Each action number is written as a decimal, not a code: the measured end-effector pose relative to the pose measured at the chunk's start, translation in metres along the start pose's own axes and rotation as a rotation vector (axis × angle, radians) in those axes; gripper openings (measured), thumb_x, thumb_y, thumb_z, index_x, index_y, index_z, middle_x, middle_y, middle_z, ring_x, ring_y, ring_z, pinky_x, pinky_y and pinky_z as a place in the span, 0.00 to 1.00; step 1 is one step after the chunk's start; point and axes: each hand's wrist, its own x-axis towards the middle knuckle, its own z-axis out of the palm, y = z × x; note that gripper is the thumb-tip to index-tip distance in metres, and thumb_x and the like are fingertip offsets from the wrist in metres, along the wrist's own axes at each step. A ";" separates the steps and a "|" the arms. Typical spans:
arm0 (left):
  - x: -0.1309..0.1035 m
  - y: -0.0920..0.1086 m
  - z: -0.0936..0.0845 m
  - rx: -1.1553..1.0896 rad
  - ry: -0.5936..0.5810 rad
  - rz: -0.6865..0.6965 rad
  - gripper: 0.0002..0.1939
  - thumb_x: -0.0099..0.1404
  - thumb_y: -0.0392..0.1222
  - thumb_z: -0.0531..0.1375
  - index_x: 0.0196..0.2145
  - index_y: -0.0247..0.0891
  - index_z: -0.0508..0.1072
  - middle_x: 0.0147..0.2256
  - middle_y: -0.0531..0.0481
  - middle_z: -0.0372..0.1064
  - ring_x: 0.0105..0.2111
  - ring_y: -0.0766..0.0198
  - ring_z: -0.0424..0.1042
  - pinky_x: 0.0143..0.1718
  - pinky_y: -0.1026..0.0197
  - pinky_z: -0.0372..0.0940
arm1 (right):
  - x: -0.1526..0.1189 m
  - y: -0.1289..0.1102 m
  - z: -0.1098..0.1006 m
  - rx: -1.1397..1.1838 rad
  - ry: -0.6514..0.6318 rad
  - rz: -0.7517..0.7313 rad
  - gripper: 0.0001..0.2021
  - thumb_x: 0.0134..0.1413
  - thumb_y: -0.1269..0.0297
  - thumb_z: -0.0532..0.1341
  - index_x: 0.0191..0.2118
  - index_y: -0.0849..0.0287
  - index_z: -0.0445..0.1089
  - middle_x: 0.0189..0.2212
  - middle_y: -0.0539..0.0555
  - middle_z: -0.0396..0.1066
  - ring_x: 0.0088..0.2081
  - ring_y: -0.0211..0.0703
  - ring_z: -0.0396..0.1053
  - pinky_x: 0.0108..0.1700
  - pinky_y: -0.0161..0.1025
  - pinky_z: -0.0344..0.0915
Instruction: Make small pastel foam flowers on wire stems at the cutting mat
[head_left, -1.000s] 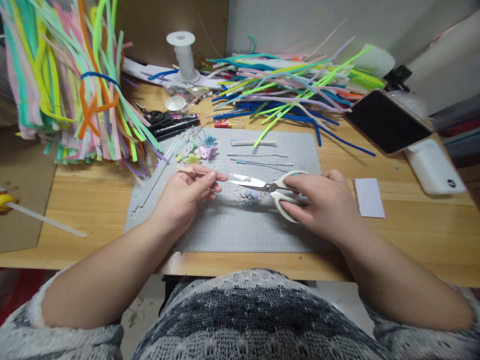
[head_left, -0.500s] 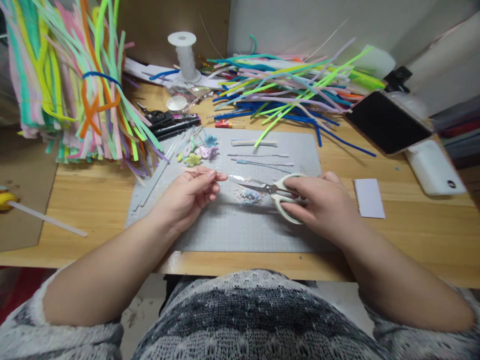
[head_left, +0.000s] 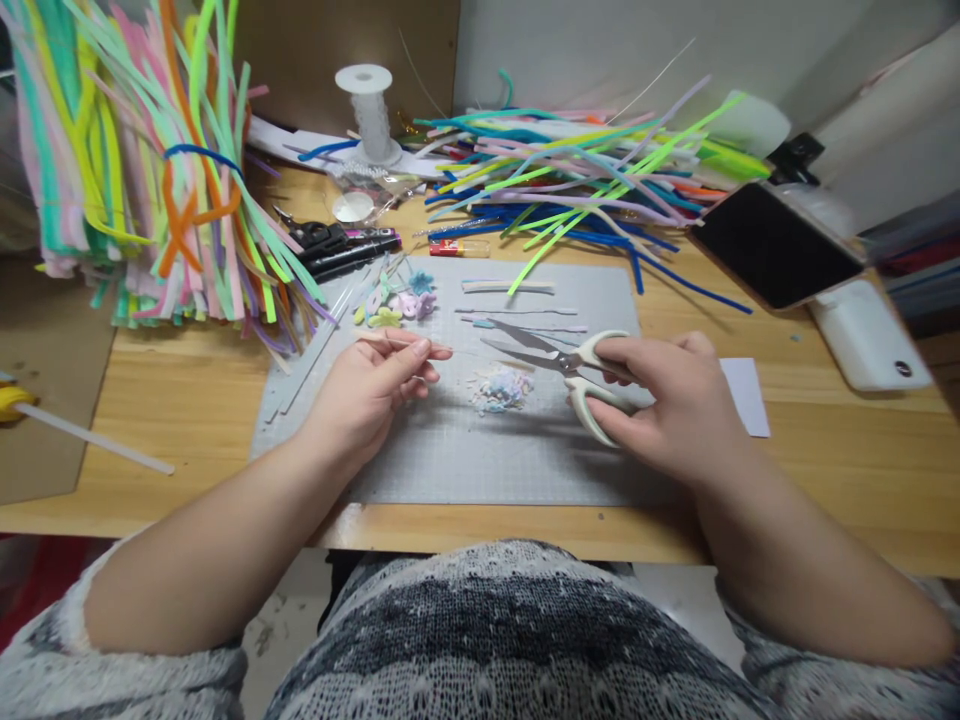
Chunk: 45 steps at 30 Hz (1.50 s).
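Note:
My left hand is closed, its thumb and fingers pinching a thin, pale pipe cleaner that runs rightward past the fingertips. Part of it is hidden inside the hand. My right hand grips white-handled scissors, whose blades stand apart and point left, by the pipe cleaner's free end. Under the blades, a small heap of pastel fluff trimmings lies on the grey cutting mat. Fuzzy pastel flowers rest beyond my left hand. Several thin pipe cleaner pieces lie across the mat's far part.
A tied bundle of colourful pipe cleaners stands at left. A loose pile of them covers the back. Also around are a white spool, black pens, a phone, a white power bank and a white card.
The scissors have moved right and their blades have spread apart, with my right hand shifting right too. My left hand stays almost in place, still pinching the pipe cleaner.

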 end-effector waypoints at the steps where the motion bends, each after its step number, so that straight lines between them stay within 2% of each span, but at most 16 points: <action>1: -0.001 0.000 0.000 0.012 0.001 0.010 0.10 0.53 0.42 0.69 0.27 0.34 0.73 0.30 0.49 0.75 0.24 0.71 0.68 0.25 0.68 0.62 | 0.000 0.000 0.000 0.000 -0.014 -0.009 0.11 0.51 0.61 0.63 0.40 0.58 0.67 0.28 0.49 0.73 0.30 0.42 0.69 0.37 0.42 0.50; 8: -0.003 -0.001 0.003 0.078 -0.015 0.053 0.11 0.52 0.42 0.69 0.27 0.35 0.72 0.29 0.48 0.75 0.25 0.68 0.69 0.26 0.65 0.62 | 0.002 -0.007 0.005 0.001 -0.172 0.023 0.07 0.53 0.59 0.61 0.37 0.55 0.67 0.30 0.50 0.75 0.31 0.44 0.69 0.37 0.42 0.49; 15: -0.004 -0.001 0.005 0.076 -0.063 0.047 0.09 0.50 0.41 0.70 0.27 0.36 0.74 0.27 0.50 0.74 0.24 0.69 0.68 0.24 0.66 0.62 | 0.002 -0.008 0.008 0.015 -0.201 0.009 0.06 0.55 0.60 0.60 0.35 0.55 0.67 0.30 0.50 0.75 0.30 0.43 0.68 0.37 0.41 0.49; 19: -0.003 0.001 0.006 0.067 -0.048 0.000 0.10 0.50 0.41 0.70 0.26 0.35 0.74 0.25 0.51 0.72 0.22 0.70 0.68 0.22 0.67 0.61 | 0.002 -0.008 0.008 0.018 -0.218 0.007 0.05 0.56 0.59 0.60 0.34 0.55 0.67 0.29 0.49 0.75 0.29 0.42 0.68 0.37 0.41 0.49; 25: -0.001 0.000 0.003 -0.022 -0.078 -0.108 0.12 0.49 0.41 0.71 0.27 0.34 0.74 0.24 0.51 0.72 0.21 0.72 0.67 0.22 0.69 0.60 | 0.001 -0.007 0.008 0.025 -0.221 -0.009 0.05 0.56 0.60 0.59 0.35 0.55 0.67 0.27 0.49 0.74 0.28 0.42 0.67 0.36 0.41 0.49; 29: 0.000 0.000 0.002 -0.011 -0.056 -0.081 0.12 0.49 0.41 0.71 0.28 0.33 0.74 0.28 0.50 0.75 0.22 0.72 0.68 0.22 0.69 0.61 | 0.001 -0.004 0.005 0.013 -0.204 0.017 0.04 0.56 0.60 0.60 0.34 0.54 0.68 0.26 0.48 0.74 0.27 0.41 0.66 0.36 0.41 0.49; 37: 0.000 -0.001 0.000 0.074 -0.006 0.035 0.10 0.52 0.40 0.69 0.28 0.34 0.72 0.28 0.48 0.76 0.24 0.70 0.70 0.24 0.68 0.64 | 0.002 0.006 -0.004 -0.034 -0.030 0.101 0.05 0.53 0.61 0.61 0.35 0.54 0.68 0.24 0.48 0.72 0.25 0.42 0.64 0.35 0.42 0.50; 41: 0.001 -0.001 0.000 0.064 -0.005 0.028 0.10 0.52 0.40 0.69 0.28 0.34 0.72 0.29 0.48 0.76 0.23 0.70 0.70 0.24 0.68 0.64 | 0.001 0.006 -0.006 -0.022 -0.033 0.089 0.06 0.53 0.61 0.61 0.37 0.54 0.67 0.26 0.49 0.73 0.27 0.42 0.67 0.37 0.43 0.50; 45: 0.000 0.001 0.001 0.054 0.008 0.044 0.10 0.53 0.41 0.68 0.28 0.33 0.72 0.30 0.48 0.76 0.24 0.70 0.70 0.24 0.69 0.65 | 0.001 0.006 -0.006 -0.025 -0.094 0.017 0.10 0.53 0.59 0.61 0.40 0.56 0.66 0.30 0.51 0.74 0.32 0.44 0.70 0.38 0.44 0.49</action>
